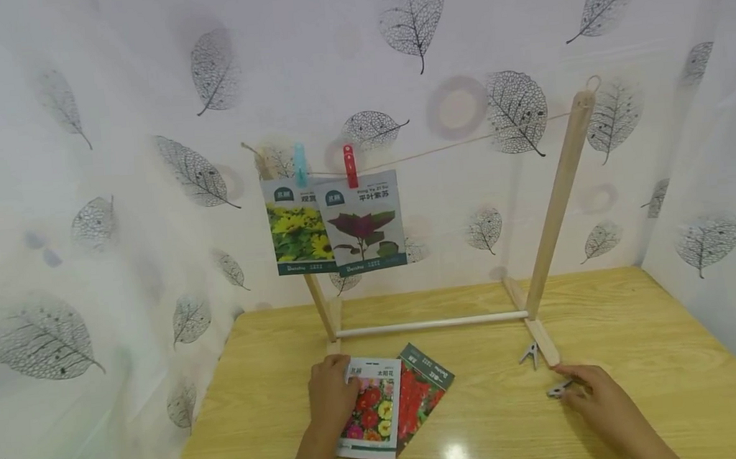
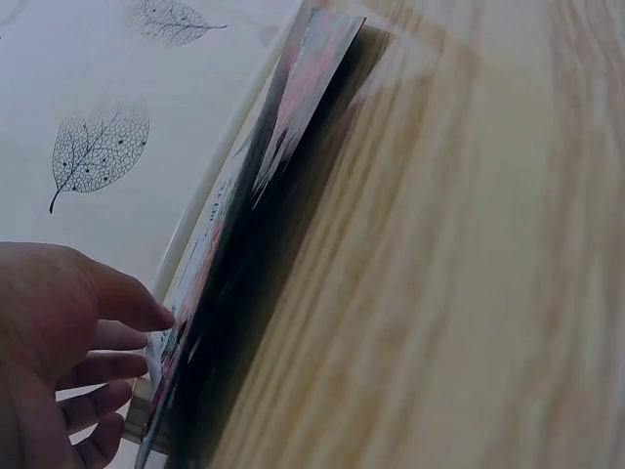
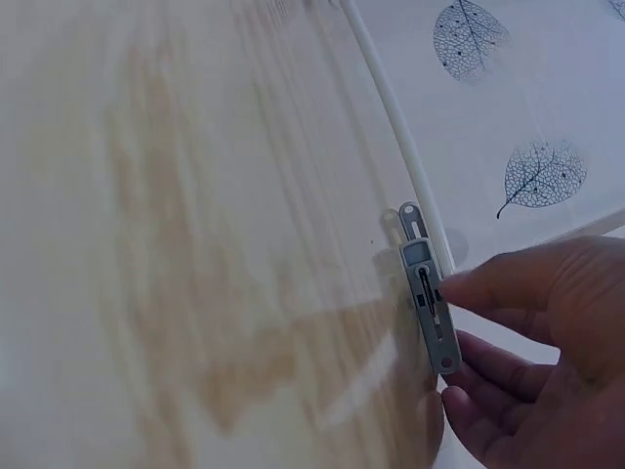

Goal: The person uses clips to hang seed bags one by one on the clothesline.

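Note:
My left hand (image 1: 332, 398) holds a seed packet (image 1: 377, 414) with red, pink and yellow flowers by its left side. In the left wrist view, the packet (image 2: 203, 259) is seen nearly edge-on, the thumb against it. Partly under it lies another seed packet (image 1: 421, 387) with red flowers. Between thumb and fingers, my right hand (image 1: 606, 409) pinches a grey clothespin (image 3: 430, 308) close to the tabletop. A second grey clothespin (image 1: 530, 355) rests on the table beside the wooden foot of a rack.
The wooden rack (image 1: 561, 203) stands at the back, joined by a white rod (image 1: 434, 324). From its string (image 1: 465, 146), a blue clothespin (image 1: 300, 164) and a red clothespin (image 1: 350, 166) hold a yellow-flower packet (image 1: 296, 228) and a purple-leaf packet (image 1: 364, 226), overlapping. Leaf-printed sheeting surrounds the table.

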